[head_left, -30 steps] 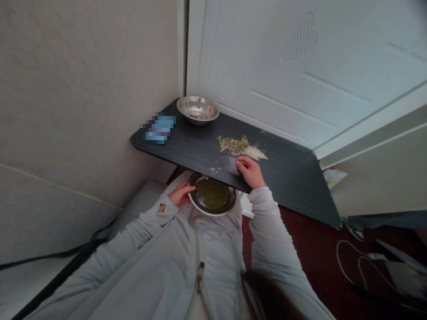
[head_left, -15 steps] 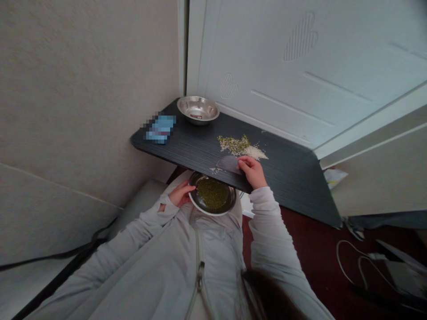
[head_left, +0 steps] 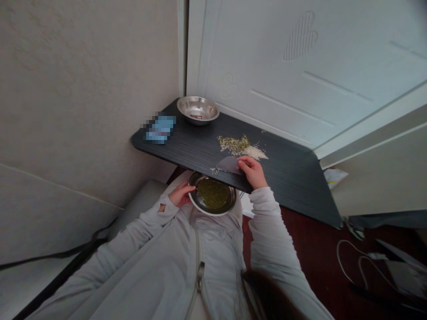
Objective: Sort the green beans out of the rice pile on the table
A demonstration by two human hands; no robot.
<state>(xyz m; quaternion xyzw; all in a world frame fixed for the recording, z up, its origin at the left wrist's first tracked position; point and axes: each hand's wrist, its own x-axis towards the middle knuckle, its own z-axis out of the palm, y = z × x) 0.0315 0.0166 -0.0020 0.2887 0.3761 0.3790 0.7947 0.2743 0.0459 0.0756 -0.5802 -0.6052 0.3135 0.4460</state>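
Observation:
My left hand [head_left: 181, 194] grips the left rim of a metal bowl [head_left: 230, 208] on my lap, partly under the table's front edge. Green beans [head_left: 213, 194], which look like mung beans, cover its bottom. Between the thumb and fingers of my right hand [head_left: 252, 170] is a thin, clear plastic scraper [head_left: 228, 164] with a curved edge, held low over the dark table [head_left: 287, 178]. A few white grains [head_left: 214, 170] lie by the scraper's left end. Just beyond it is a pile of mixed green beans and white grains [head_left: 235, 144], with mostly white rice-like grains [head_left: 255, 153] at its right.
At the table's back left stands a second metal bowl [head_left: 198, 110] with a small reddish mark inside. A blurred blue packet [head_left: 161, 130] lies left of it. A wall borders the left side, and a white door [head_left: 267, 58] stands behind. White cables [head_left: 350, 262] lie on the floor at right.

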